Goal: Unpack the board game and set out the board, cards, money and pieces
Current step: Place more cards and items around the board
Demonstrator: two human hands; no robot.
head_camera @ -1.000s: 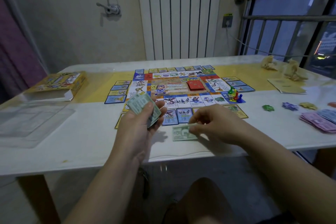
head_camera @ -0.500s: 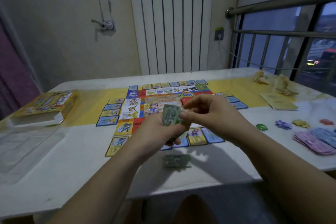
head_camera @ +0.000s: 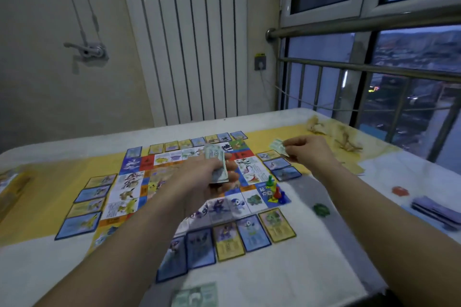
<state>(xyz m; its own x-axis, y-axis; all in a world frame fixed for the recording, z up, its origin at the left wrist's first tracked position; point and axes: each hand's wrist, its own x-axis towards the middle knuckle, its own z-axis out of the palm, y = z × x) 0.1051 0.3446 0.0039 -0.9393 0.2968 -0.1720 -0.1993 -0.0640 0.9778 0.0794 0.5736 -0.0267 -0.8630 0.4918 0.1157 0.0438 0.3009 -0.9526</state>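
Left hand (head_camera: 199, 182) grips the wad (head_camera: 216, 162) mid-frame; right hand (head_camera: 308, 152) pinches one note (head_camera: 277, 147) off right, just past the board (head_camera: 129, 183).

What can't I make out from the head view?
All head view.
The green paper banknote stack in the left hand: value blurred, fingers cover its lower part.
The green banknote pinched by the right hand: motion-blurred, count unclear.
The colourful square game board: centre hidden by the left hand.
The loose green banknote on the white table: blurred, cut by the bottom edge.
The purple banknote pile: cut by the right edge.
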